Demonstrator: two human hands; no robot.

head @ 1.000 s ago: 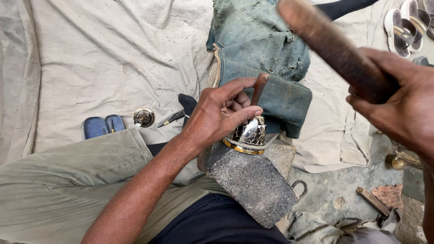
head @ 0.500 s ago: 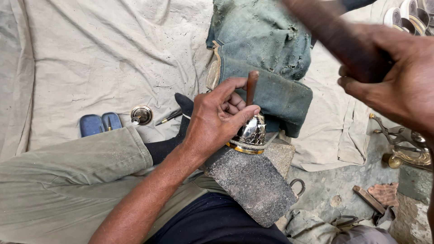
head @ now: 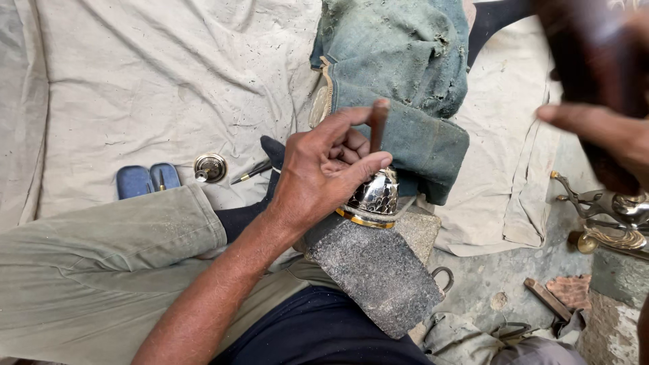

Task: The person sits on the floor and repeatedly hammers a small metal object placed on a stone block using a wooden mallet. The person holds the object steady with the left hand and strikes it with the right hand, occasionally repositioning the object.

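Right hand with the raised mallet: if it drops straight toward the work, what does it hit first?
Probably the top of the punch, which the left hand holds upright on the metal piece. The right hand is blurred and depth is unclear, so the line is a guess.

A slim brown punch stands nearly upright, its flat top end free above the fingers and its lower end down on a small shiny metal piece. That piece is rounded and silver, chased with a scale-like pattern, with a brass-coloured band around its base. It sits on the far end of a rough grey stone block, which slants toward the person's lap. High and to the right of the metal piece, a dark wooden mallet hangs raised and blurred, well apart from the punch.
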